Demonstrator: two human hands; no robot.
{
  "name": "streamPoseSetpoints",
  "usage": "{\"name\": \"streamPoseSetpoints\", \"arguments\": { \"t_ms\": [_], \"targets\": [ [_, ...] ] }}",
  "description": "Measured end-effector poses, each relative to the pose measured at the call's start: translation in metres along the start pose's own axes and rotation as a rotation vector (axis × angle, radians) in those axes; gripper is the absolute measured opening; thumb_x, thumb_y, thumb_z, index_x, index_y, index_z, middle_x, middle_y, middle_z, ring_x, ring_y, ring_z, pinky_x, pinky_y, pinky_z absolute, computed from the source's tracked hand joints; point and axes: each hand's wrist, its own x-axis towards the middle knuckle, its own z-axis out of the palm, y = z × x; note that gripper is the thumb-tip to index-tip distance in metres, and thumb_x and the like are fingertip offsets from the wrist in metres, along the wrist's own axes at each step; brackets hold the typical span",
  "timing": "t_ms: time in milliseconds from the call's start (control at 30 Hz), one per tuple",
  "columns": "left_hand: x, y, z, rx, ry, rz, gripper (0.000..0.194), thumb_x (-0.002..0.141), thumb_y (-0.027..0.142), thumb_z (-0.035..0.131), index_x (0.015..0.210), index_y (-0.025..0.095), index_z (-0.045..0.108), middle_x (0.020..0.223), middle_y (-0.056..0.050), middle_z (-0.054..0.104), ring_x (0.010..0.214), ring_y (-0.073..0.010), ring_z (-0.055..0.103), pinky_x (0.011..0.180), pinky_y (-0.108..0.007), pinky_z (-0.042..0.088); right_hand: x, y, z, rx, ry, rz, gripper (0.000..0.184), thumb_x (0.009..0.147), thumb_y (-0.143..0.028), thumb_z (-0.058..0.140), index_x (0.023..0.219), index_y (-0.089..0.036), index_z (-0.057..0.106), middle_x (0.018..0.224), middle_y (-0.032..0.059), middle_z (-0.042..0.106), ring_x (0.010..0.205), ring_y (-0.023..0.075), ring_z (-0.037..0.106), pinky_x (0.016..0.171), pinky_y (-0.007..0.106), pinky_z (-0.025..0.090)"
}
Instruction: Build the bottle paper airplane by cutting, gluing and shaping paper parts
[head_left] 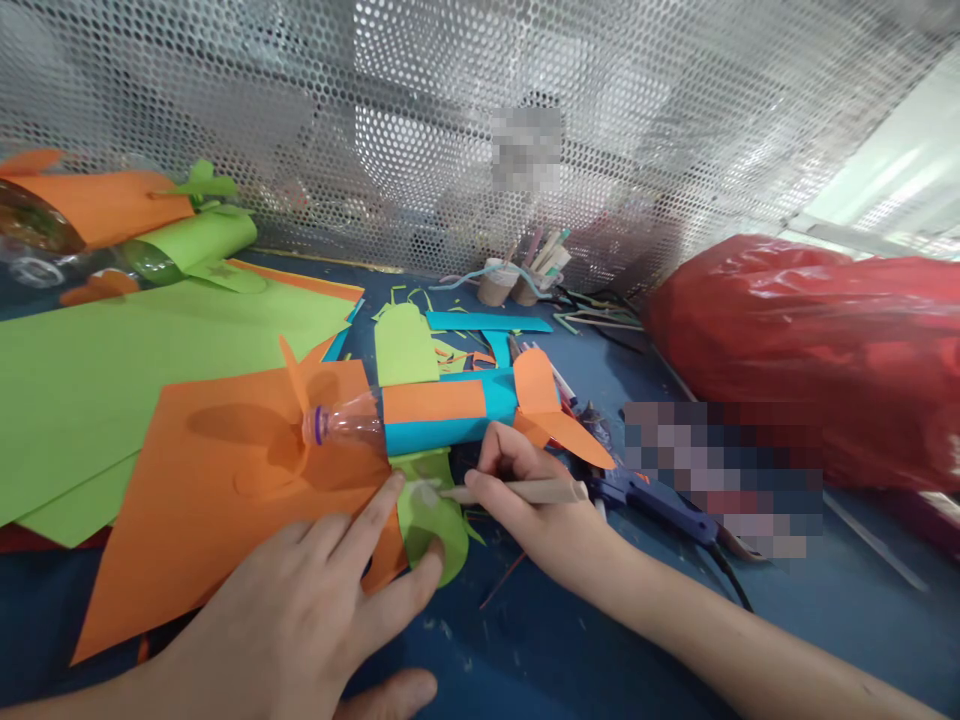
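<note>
A plastic bottle with a purple neck ring lies on its side, wrapped in blue paper with an orange paper strip on it. Orange paper blades stand at its neck and orange fins at its tail. Green paper wings stick out from both sides; the near wing carries a pale mark. My left hand rests with fingers spread, fingertips touching that near wing. In my right hand is a pale marker, its tip at the mark.
Orange paper and green sheets lie at left, with other paper-wrapped bottles behind. Pen cups, paper scraps and a blue glue gun are beyond and right. A red plastic bag sits at right before a perforated metal screen.
</note>
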Motion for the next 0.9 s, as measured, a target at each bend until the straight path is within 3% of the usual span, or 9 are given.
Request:
{"name": "streamPoseSetpoints", "arguments": {
  "t_ms": [133,567,900],
  "targets": [
    [0.001,0.0,-0.002,-0.008,-0.046,-0.017,0.043,0.097,0.049,0.036,0.128,0.034,0.061,0.118,-0.014,0.064,0.087,-0.0307,0.063,0.065,-0.04,0.05,0.0,0.001,0.0,0.016,0.001,-0.013,0.02,0.083,-0.02,0.052,0.069,-0.023,0.039,0.061,-0.0068,0.04,0.055,0.0106,0.037,0.051,0.023,0.03],
    [-0.002,0.0,-0.001,-0.003,-0.005,-0.006,0.046,0.097,0.051,0.035,0.133,0.032,0.057,0.125,-0.015,0.061,0.095,-0.0326,0.063,0.066,-0.039,0.051,-0.003,0.008,0.003,0.11,-0.1,0.032,0.022,0.089,-0.029,0.06,0.076,-0.022,0.043,0.063,-0.0079,0.042,0.054,0.0085,0.035,0.049,0.022,0.028],
    [0.003,0.0,-0.013,-0.034,-0.123,-0.039,0.043,0.096,0.05,0.045,0.133,0.033,0.057,0.126,-0.013,0.062,0.093,-0.0299,0.064,0.068,-0.036,0.051,-0.002,0.007,0.003,0.094,-0.084,0.031,0.021,0.089,-0.03,0.059,0.076,-0.022,0.044,0.064,-0.0069,0.044,0.055,0.009,0.037,0.05,0.022,0.03]
  ]
}}
